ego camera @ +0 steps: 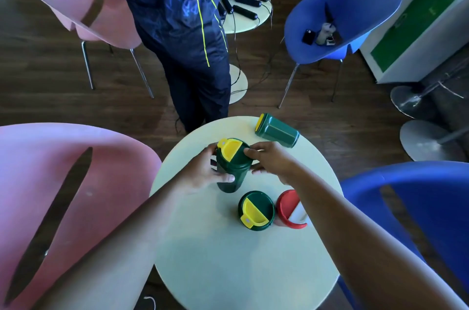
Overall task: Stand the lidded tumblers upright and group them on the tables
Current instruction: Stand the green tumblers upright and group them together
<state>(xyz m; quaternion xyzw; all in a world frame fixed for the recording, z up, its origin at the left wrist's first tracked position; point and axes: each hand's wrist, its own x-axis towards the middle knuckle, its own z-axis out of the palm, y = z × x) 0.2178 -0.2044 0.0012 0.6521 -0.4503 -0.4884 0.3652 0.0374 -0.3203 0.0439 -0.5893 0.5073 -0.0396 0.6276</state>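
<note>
Both hands are on the same green tumbler [232, 170], the one with the yellow flip lid, standing upright near the middle of the round pale desk [228, 259]. Left hand [203, 172] has its fingers [225, 178] curled round the body from the side, thumb across the front, so it's properly gripping it. Right hand [272, 160] is up at the lid rim, fingertips pinching the edge, only loosely closed.

Going by that held tumbler: a second green tumbler [256, 210] with a yellow lid stands upright just on the near side of it, toward the camera. Touching or nearly touching that one, on its right, is a red-lidded tumbler [289, 208], also upright, partly hidden under the right forearm. A third green tumbler [277, 130] lies on its side beyond the held one, out by the desk's far edge, yellow lid pointing left.

Someone in dark blue trousers [193, 56] stands just past the desk. Pink chair [63, 195] to the left, blue chair [418, 195] to the right.
</note>
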